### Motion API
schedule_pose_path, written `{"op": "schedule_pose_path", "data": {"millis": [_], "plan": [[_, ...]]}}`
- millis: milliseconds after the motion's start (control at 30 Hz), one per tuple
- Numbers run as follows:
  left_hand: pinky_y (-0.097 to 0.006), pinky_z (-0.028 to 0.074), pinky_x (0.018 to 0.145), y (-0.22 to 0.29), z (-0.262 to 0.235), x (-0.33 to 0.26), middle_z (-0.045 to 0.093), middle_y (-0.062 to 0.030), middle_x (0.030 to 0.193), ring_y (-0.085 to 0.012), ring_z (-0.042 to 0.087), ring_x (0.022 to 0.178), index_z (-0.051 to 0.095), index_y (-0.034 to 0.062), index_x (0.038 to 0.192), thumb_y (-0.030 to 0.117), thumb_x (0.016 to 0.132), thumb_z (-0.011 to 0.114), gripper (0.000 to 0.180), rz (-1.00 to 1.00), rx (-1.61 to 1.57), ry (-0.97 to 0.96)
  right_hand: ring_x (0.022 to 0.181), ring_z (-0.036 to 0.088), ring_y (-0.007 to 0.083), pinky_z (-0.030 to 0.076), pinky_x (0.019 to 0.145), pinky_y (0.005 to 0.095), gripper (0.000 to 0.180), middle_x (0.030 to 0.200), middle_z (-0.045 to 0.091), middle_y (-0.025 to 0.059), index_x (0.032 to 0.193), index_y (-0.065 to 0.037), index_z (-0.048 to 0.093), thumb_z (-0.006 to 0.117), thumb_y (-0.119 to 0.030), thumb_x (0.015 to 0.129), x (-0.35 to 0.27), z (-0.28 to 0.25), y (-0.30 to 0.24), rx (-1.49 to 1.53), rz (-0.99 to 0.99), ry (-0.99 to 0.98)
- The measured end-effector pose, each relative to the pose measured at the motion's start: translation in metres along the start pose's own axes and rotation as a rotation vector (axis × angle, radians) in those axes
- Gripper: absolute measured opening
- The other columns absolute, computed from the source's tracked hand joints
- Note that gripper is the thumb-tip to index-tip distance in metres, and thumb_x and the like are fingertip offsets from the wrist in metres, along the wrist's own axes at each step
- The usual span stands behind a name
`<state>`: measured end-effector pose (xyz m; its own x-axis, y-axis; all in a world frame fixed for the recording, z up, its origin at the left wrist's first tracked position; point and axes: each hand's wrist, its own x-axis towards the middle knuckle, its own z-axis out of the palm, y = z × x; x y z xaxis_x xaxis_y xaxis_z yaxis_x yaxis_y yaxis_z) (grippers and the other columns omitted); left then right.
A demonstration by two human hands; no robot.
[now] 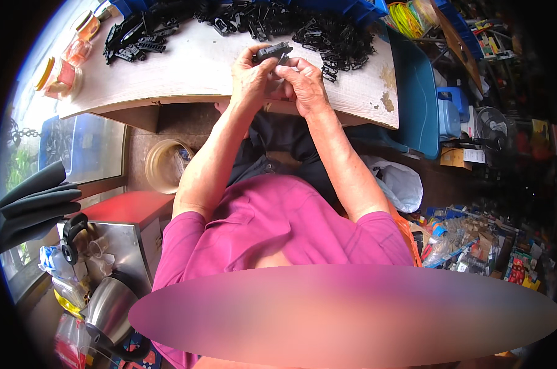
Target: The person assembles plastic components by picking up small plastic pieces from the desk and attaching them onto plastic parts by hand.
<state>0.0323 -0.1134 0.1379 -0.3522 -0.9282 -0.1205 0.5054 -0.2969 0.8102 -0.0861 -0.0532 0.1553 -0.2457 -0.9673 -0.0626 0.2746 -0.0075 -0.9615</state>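
Both my hands meet over the front edge of a pale wooden table (186, 67). My left hand (250, 77) is closed round a small black plastic part (273, 51), which sticks out past the fingertips. My right hand (304, 83) is beside it, thumb and fingers pinched together at the underside of the same part. Whether the right fingers grip a separate small piece is too hidden to make out. Behind the hands lie heaps of similar black plastic parts, one at the back left (146, 34) and a denser one (337, 43) at the right.
Plastic jars (58, 77) stand on the table's left end. A teal chair (417, 92) adjoins its right end. On the floor are a round tub (167, 165) and a white plastic bag (398, 184). A steel kettle (111, 310) stands at the lower left, near a red-topped cabinet (127, 208).
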Motion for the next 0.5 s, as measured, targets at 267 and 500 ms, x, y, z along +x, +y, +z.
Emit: {"op": "schedule_pose_path", "data": {"millis": [267,500], "plan": [[-0.024,0.055,0.06,-0.01,0.005,-0.005,0.066,-0.0085,0.089,-0.0108,0.063,0.07,0.061,-0.0003,0.112,0.001,0.083,0.067,0.03,0.224,0.138,-0.027,0.039,0.043,0.0082,0.037,0.039,0.0236,0.013,0.055,0.055,0.0013,0.082,-0.004,0.063,0.068,-0.015,0.087,0.001,-0.006,0.004,0.029,-0.034,0.109],[-0.024,0.057,0.059,0.0,0.001,-0.009,0.065,-0.0078,0.086,-0.0129,0.064,0.068,0.061,-0.0012,0.113,0.0,0.08,0.066,0.033,0.092,0.052,-0.03,0.042,0.05,0.0175,0.046,0.044,0.0308,0.015,0.049,0.048,0.0037,0.08,-0.005,0.061,0.063,-0.017,0.089,-0.006,-0.018,-0.004,0.145,-0.073,0.11]]}}
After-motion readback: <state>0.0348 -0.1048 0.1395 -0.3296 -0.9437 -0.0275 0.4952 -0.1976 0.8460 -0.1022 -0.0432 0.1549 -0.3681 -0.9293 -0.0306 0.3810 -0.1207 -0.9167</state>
